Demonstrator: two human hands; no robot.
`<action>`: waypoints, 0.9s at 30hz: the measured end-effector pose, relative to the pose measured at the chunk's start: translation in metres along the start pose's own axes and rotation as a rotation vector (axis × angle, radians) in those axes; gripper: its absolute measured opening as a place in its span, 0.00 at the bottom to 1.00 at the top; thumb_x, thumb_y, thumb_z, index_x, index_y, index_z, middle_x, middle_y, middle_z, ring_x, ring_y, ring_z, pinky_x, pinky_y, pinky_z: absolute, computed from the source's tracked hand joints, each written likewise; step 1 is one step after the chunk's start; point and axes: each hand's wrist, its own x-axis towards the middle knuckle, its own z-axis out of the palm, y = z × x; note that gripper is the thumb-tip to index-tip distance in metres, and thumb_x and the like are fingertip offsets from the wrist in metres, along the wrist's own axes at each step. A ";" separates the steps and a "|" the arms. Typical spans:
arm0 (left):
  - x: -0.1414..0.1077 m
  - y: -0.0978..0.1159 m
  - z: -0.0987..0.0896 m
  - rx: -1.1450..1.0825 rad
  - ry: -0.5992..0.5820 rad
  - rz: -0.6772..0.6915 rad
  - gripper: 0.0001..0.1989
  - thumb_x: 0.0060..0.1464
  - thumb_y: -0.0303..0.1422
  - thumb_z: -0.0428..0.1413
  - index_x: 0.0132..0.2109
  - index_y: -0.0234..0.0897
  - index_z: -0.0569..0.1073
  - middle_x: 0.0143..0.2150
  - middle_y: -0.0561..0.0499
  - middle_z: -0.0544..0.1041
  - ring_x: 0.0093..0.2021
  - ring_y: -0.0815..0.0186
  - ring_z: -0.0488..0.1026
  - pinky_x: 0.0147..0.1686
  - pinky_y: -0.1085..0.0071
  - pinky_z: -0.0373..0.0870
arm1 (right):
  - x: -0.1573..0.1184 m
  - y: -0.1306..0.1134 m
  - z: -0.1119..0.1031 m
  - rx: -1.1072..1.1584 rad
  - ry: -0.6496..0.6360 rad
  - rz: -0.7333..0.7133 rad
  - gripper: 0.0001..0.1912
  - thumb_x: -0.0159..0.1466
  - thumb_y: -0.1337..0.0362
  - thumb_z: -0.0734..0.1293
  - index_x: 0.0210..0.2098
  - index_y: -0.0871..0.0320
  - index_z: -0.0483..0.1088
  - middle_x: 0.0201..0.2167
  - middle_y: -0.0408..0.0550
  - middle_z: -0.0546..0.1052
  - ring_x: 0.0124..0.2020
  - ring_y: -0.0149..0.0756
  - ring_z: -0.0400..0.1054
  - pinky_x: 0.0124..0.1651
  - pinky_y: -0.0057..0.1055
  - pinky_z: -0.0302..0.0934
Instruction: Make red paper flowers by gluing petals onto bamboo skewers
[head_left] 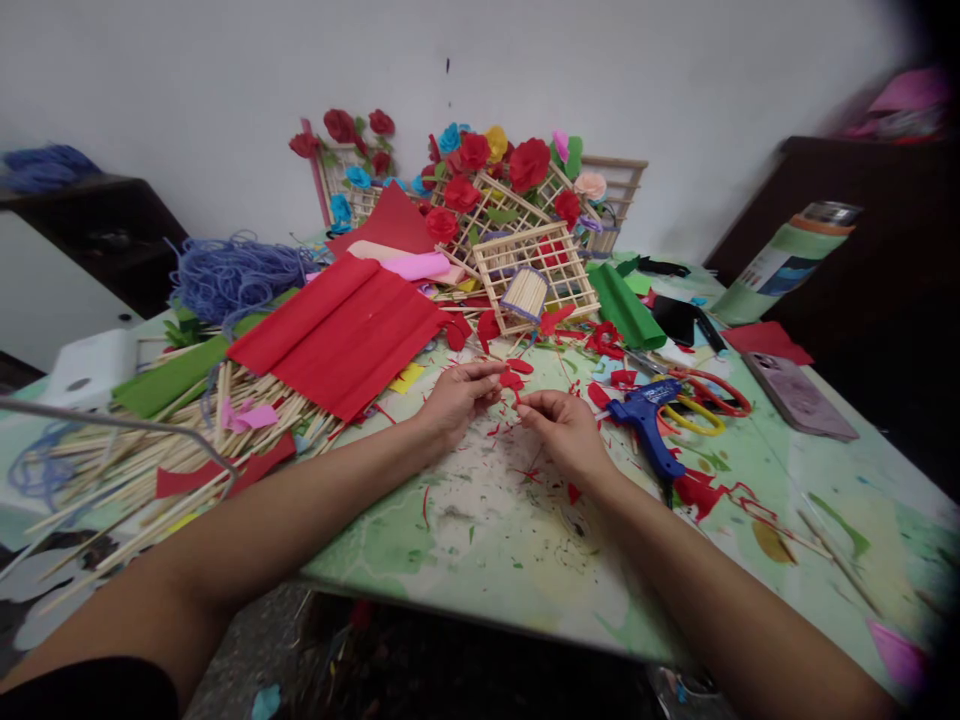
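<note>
Over the near middle of the table, my left hand (pixel 459 402) is closed, thumb and fingers pinched together. Whatever lies between its fingertips is too small to make out. A little to the right, my right hand (pixel 564 428) pinches what looks like a small red paper piece (pixel 517 397) at its fingertips. Red paper petals (pixel 519 366) show just beyond and between the two hands. Thin red scraps (pixel 529 474) lie scattered on the tabletop under them. Right of my right hand rests a blue glue gun (pixel 646 420), with orange-handled scissors (pixel 712 390) beside it.
A red crepe paper sheet (pixel 341 335) covers part of a heap of thin sticks (pixel 172 445) at left, near tangled blue cord (pixel 236 278). Stick lattices (pixel 536 275) with paper roses (pixel 529 165) stand at the back. A bottle (pixel 784 262) and phone (pixel 799 395) are at right.
</note>
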 end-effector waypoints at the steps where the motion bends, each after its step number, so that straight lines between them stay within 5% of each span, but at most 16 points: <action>1: 0.001 0.001 -0.001 -0.023 0.000 -0.004 0.13 0.43 0.21 0.59 0.39 0.32 0.76 0.23 0.54 0.71 0.23 0.76 0.66 0.28 0.78 0.65 | -0.001 -0.001 0.001 -0.008 -0.008 -0.004 0.09 0.52 0.59 0.67 0.24 0.58 0.71 0.21 0.42 0.72 0.23 0.30 0.62 0.29 0.28 0.56; 12: 0.003 0.004 -0.001 -0.251 0.003 -0.047 0.12 0.48 0.16 0.53 0.41 0.30 0.71 0.26 0.54 0.71 0.24 0.78 0.67 0.29 0.81 0.67 | -0.009 -0.001 0.007 -0.204 -0.171 -0.099 0.06 0.54 0.66 0.64 0.26 0.57 0.73 0.24 0.44 0.75 0.26 0.34 0.66 0.32 0.30 0.58; 19: 0.003 0.004 -0.001 -0.276 0.015 -0.080 0.12 0.51 0.16 0.51 0.41 0.30 0.71 0.25 0.53 0.70 0.24 0.77 0.68 0.29 0.80 0.68 | -0.008 -0.008 -0.006 -0.181 0.110 -0.198 0.08 0.57 0.61 0.64 0.24 0.58 0.68 0.21 0.42 0.70 0.25 0.32 0.61 0.31 0.29 0.54; 27: -0.010 0.002 0.009 -0.261 -0.020 -0.115 0.11 0.50 0.16 0.52 0.40 0.31 0.72 0.24 0.53 0.70 0.23 0.77 0.68 0.28 0.80 0.69 | -0.005 -0.005 -0.010 -0.113 0.277 -0.220 0.17 0.59 0.60 0.62 0.17 0.56 0.57 0.15 0.37 0.55 0.20 0.28 0.50 0.25 0.28 0.45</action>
